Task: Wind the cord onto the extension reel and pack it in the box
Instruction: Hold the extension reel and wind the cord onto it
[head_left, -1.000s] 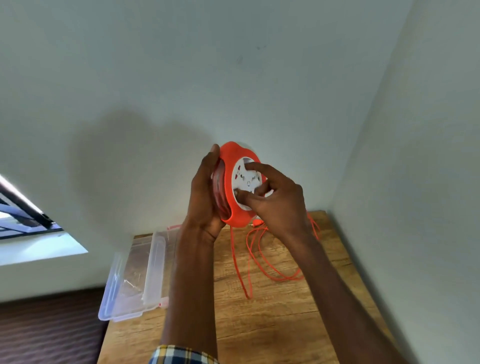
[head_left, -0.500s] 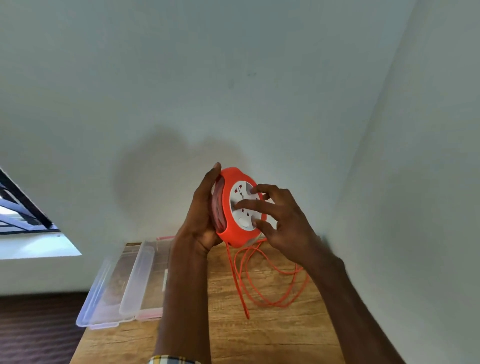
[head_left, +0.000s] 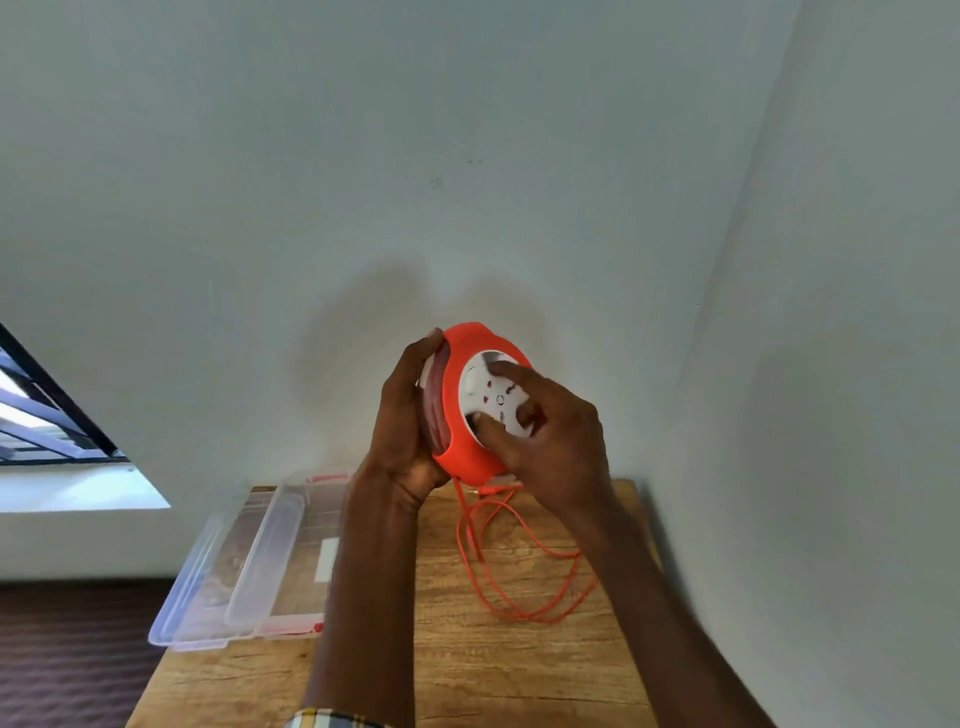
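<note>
An orange extension reel (head_left: 457, 415) with a white socket face is held upright above the wooden table (head_left: 467, 670). My left hand (head_left: 405, 431) grips its back rim, fingers curled over the top edge. My right hand (head_left: 545, 436) presses its fingers and thumb on the white centre disc. Wound cord shows in the reel's groove. The loose orange cord (head_left: 524, 587) hangs from the reel's bottom and lies in loops on the table. A clear plastic box (head_left: 311, 551) with red clips sits at the table's left, partly behind my left forearm.
The box's clear lid (head_left: 208, 571) lies beside it, overhanging the table's left edge. White walls close in behind and to the right. A window (head_left: 47, 431) is at the far left, with dark floor below.
My right hand's fingers have shifted around the white centre disc, turning it. The cord loops on the table lie differently. The camera view has tilted, so the reel sits lower in frame.
</note>
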